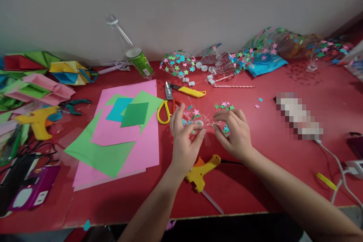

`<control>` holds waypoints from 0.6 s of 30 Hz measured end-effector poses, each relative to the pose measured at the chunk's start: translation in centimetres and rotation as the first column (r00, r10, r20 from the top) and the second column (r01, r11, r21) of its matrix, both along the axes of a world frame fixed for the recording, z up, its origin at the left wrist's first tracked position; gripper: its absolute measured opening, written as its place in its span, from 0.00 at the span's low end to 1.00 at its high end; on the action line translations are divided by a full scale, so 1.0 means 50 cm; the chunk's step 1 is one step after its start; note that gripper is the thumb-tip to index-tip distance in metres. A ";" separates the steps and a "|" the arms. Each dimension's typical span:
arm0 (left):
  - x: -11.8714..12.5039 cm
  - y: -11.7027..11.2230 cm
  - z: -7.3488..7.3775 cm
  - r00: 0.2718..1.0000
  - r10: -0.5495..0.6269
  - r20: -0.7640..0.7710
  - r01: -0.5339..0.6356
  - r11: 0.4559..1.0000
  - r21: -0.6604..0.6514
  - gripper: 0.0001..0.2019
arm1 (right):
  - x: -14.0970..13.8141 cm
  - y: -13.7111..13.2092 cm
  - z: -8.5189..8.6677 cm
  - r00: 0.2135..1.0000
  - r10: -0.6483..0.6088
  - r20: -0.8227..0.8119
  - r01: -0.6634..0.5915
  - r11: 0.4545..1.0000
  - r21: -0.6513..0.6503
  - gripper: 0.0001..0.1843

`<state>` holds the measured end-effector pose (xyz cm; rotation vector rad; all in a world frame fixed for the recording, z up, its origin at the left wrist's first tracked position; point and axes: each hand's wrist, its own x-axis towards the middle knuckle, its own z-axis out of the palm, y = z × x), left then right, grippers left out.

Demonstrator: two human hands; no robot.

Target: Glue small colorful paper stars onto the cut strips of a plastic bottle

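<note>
My left hand (183,140) is closed, thumb and forefinger pinching the white-ringed neck (199,124) of a clear plastic bottle piece. Small paper stars (196,112) in pink, blue and green show on and around the clear plastic; my fingers hide much of it. My right hand (235,133) has its thumb and fingertips drawn together just to the right of that neck, around something too small to make out. Beneath both wrists lies a yellow glue gun (202,172) with a glue stick (212,201) protruding.
Yellow-handled scissors (163,112) and a yellow utility knife (193,91) lie beyond my left hand. Coloured paper sheets (113,159) spread to the left. Star-covered plastic pieces (178,63) and a clear bottle (138,60) stand along the wall. A cable (334,155) crosses the right side.
</note>
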<state>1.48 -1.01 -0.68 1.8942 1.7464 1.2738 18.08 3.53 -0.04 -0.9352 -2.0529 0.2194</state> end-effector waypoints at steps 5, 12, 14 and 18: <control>-0.006 0.002 -0.004 1.000 0.004 -0.020 -0.004 1.000 -0.013 0.03 | -0.004 0.005 -0.010 0.998 0.028 0.058 -0.024 0.998 -0.063 0.12; -0.017 0.007 -0.012 0.998 -0.014 -0.067 0.017 0.999 0.037 0.03 | -0.011 -0.002 -0.025 0.994 0.041 0.105 -0.023 0.985 -0.169 0.11; -0.019 0.008 -0.014 0.997 -0.021 -0.077 0.025 0.999 0.045 0.04 | -0.012 -0.005 -0.027 0.995 0.038 0.091 -0.017 0.976 -0.218 0.11; -0.020 0.008 -0.015 0.997 -0.025 -0.077 0.030 0.998 0.059 0.05 | -0.014 -0.009 -0.028 0.998 0.030 0.059 -0.011 0.955 -0.296 0.10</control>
